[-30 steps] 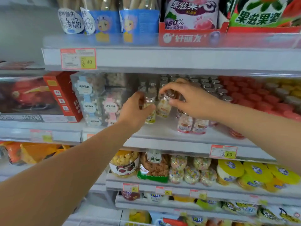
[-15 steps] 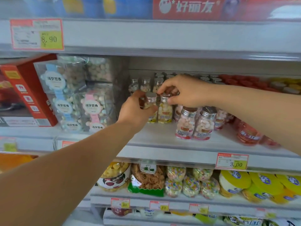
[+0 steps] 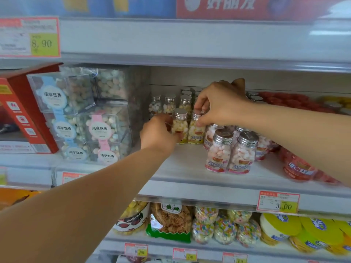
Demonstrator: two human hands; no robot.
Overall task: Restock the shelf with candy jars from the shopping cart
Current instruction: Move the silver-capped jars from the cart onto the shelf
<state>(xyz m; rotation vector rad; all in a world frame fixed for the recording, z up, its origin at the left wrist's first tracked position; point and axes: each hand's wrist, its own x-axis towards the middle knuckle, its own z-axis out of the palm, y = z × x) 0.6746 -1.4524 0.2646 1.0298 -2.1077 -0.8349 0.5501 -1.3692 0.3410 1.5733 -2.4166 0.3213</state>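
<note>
The left hand (image 3: 161, 133) reaches in from the near left. Its fingers are curled round the lower body of the left yellow jar (image 3: 179, 127), clasping it from the left side. The right hand (image 3: 218, 103) comes in from the right and arches over the right yellow jar (image 3: 195, 133), with thumb and fingertips (image 3: 197, 108) pinching its silver cap from above. The hands are close but apart, each clamped on its own jar.

Both jars stand upright and side by side, touching or nearly so, about midway back on the shelf (image 3: 182, 168). They hold pale yellow and white candies. Whether their bases rest fully on the board cannot be told.

Farther back, behind the left hand, is a row of back jars (image 3: 169, 105) with the same silver caps. Nearer and to the right stand two pink jars (image 3: 218, 150), upright and touching each other, with more of their kind behind them under the right forearm. Right of those lie red jars (image 3: 298, 167), partly hidden by the arm.

Left of the jars, clear boxes (image 3: 102, 128) of pastel candy are stacked two or three high, and a red carton (image 3: 24, 107) leans beside them.

A price tag (image 3: 278, 205) reading 3.00 hangs on the shelf edge. On the shelf below are candy bags (image 3: 224, 228) and yellow tubs (image 3: 279, 227).
</note>
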